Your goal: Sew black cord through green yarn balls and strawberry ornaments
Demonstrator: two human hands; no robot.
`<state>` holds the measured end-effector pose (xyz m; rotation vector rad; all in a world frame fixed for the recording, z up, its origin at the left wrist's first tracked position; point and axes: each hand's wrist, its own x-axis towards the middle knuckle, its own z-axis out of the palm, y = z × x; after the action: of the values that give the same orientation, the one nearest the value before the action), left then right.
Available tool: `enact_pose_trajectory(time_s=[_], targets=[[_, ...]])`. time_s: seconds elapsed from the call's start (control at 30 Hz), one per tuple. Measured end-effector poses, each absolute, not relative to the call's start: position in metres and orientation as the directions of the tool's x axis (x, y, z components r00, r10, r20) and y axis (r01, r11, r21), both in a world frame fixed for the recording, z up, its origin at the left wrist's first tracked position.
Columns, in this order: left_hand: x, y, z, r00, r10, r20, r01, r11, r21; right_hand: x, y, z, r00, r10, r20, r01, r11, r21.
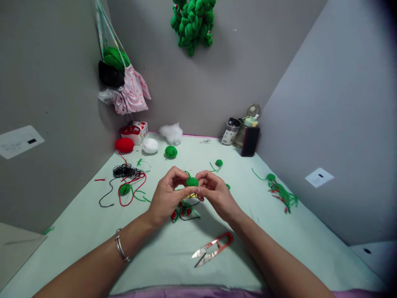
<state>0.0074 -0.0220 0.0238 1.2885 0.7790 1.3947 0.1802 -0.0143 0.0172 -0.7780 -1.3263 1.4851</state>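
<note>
Between both hands, above the middle of the table, is a small green crocheted piece (192,182) with a bit of green yarn sticking up from it. My left hand (169,192) pinches its left side with thumb and fingers. On its right side, my right hand (215,192) grips it the same way, the thumbs nearly meeting below. Under the hands lie small red and green crocheted pieces (186,211) with a loop of black cord, partly hidden. Orange-handled thread snips (214,248) rest on the table nearer to me, blades pointing left.
Black cord (125,170) and red yarn tangle at left. Behind are a red yarn ball (124,145), a white ball (150,145), a green ball (170,152) and fluffy stuffing (172,133). Green yarn scraps (287,196) lie right. A phone (250,141) leans at the back right.
</note>
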Motion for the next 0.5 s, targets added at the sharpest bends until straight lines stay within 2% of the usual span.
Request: enact_pose_trajectory(time_s=[0.33, 0.5], targets=[[0.0102, -0.0238, 0.022, 0.078, 0.939, 0.335, -0.213, -0.313, 0.926, 0.1797, -0.0146, 0.0206, -0.33, 0.936, 0.122, -0.195, 0.058, -0.979], [0.0093, -0.0202, 0.0152, 0.064, 0.928, 0.368, -0.125, -0.358, 0.925, 0.1815, -0.0133, 0.0256, -0.354, 0.935, 0.001, -0.19, -0.07, -0.979]])
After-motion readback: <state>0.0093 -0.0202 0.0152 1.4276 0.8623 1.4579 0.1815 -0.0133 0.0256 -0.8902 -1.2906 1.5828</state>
